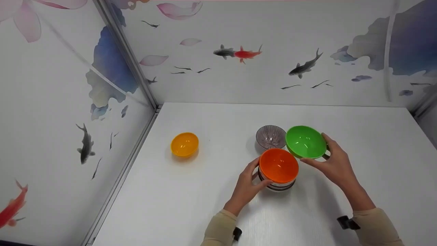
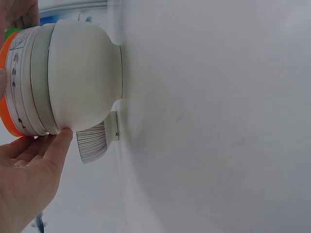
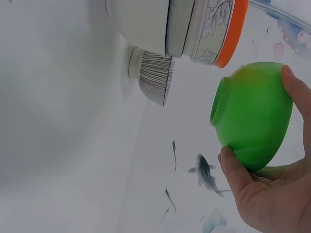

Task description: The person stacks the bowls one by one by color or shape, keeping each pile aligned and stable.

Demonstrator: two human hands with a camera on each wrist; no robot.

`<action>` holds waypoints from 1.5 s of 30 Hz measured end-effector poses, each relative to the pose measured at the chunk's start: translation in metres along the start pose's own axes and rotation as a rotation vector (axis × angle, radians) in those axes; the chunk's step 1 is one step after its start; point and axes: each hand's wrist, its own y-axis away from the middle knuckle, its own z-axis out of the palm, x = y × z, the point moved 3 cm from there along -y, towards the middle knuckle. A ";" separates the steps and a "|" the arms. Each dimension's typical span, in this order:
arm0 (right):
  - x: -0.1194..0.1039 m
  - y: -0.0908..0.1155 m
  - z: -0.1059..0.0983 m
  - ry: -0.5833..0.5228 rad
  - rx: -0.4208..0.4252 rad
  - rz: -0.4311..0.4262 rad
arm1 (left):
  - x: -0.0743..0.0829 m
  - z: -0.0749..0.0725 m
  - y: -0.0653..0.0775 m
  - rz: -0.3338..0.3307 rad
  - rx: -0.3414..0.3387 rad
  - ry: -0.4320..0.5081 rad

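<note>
An orange bowl [image 1: 279,165] sits on top of a stack of white bowls [image 2: 80,75] with dark rims and a floral band, standing on the table. My left hand [image 1: 246,184] holds the upper part of this stack, thumb at the orange bowl's near rim and fingers along its left side. A green bowl [image 1: 306,141] is held in the air by my right hand [image 1: 336,165], thumb at its near side and fingers at its right edge. In the right wrist view the green bowl [image 3: 255,114] is apart from the stack, its foot towards it.
Just behind the stack stands a small bowl with dark stripes [image 1: 270,136]. Farther left on the white table [image 1: 164,205] is a yellow bowl [image 1: 184,145]. Panels printed with fish and petals rise at the back [image 1: 191,85] and on the left [image 1: 51,136].
</note>
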 end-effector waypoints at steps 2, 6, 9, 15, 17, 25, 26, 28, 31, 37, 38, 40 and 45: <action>-0.003 0.002 0.002 -0.005 -0.007 -0.012 | 0.000 0.000 0.000 0.008 -0.001 0.003; -0.009 0.005 0.006 -0.015 -0.023 -0.035 | 0.001 0.000 0.000 0.013 -0.004 0.006; -0.011 0.008 0.010 -0.019 -0.035 -0.049 | 0.001 -0.001 0.000 0.011 -0.008 0.006; -0.016 0.013 0.018 -0.033 -0.062 -0.078 | 0.001 -0.001 0.000 0.026 -0.012 0.012; -0.017 0.015 0.021 -0.040 -0.067 -0.088 | 0.001 -0.001 -0.001 0.034 -0.013 0.010; -0.017 0.022 0.031 -0.072 -0.055 -0.123 | -0.001 -0.001 -0.002 0.025 -0.011 0.016; -0.016 0.022 0.032 -0.072 -0.054 -0.123 | -0.001 -0.001 -0.002 0.019 -0.012 0.014; -0.016 0.024 0.035 -0.073 -0.056 -0.124 | -0.001 -0.001 -0.002 0.011 -0.010 -0.002; -0.016 0.025 0.038 -0.075 -0.058 -0.128 | -0.001 -0.001 -0.001 -0.005 -0.008 -0.032; -0.016 0.030 0.043 -0.079 -0.063 -0.128 | 0.002 -0.002 -0.002 0.001 0.003 -0.051; -0.015 0.031 0.043 -0.082 -0.065 -0.125 | 0.003 -0.002 -0.002 0.007 0.006 -0.054; -0.015 0.032 0.044 -0.082 -0.066 -0.124 | 0.006 -0.002 -0.002 0.029 0.013 -0.071; -0.014 0.033 0.046 -0.097 -0.071 -0.120 | 0.012 -0.002 -0.003 0.096 0.036 -0.112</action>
